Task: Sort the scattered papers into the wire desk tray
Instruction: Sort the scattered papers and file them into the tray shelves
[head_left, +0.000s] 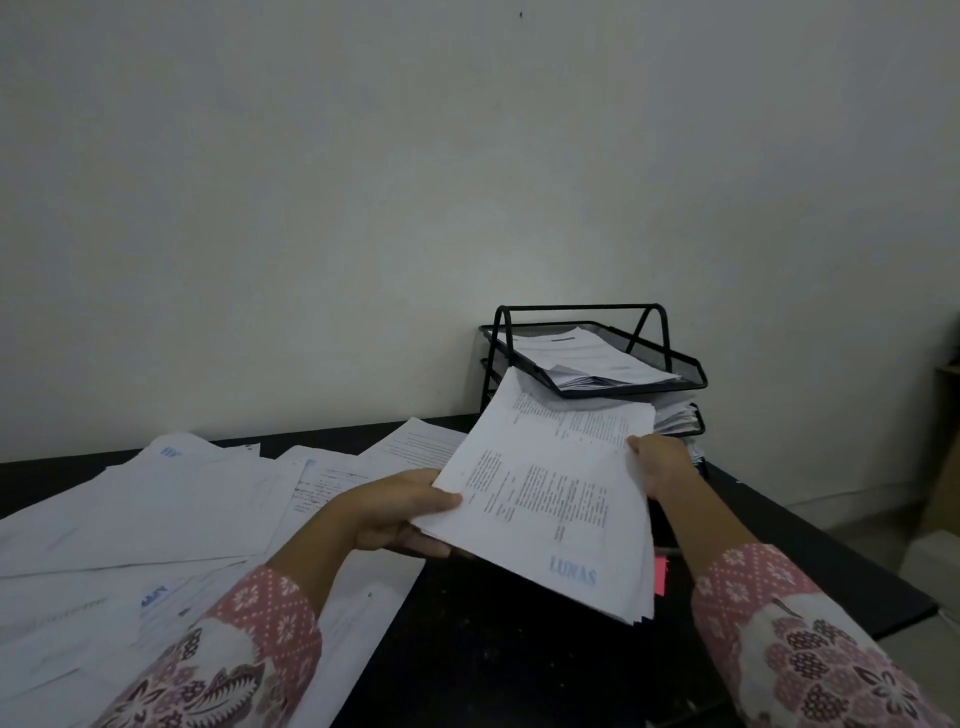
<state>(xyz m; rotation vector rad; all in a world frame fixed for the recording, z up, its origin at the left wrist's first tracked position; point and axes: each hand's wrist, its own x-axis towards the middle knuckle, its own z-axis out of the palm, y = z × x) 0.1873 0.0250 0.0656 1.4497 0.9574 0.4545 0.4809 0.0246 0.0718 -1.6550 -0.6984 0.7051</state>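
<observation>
A thick stack of printed papers (550, 493), stamped in blue at its near corner, is held tilted above the dark desk. My left hand (400, 514) grips its left edge, thumb on top. My right hand (662, 465) grips its right edge. The stack's far end points at the black wire desk tray (685, 364), which stands at the desk's back right. The tray's top tier holds a pile of papers, and a lower tier is full too. Scattered papers (156, 499) cover the left half of the desk.
The dark desk (467, 639) ends at a plain wall behind. A pink slip (660, 574) and a pen-like object lie under the stack's near right. The desk's right edge drops to the floor, where a brown box-like object (948, 478) stands at the frame's right edge.
</observation>
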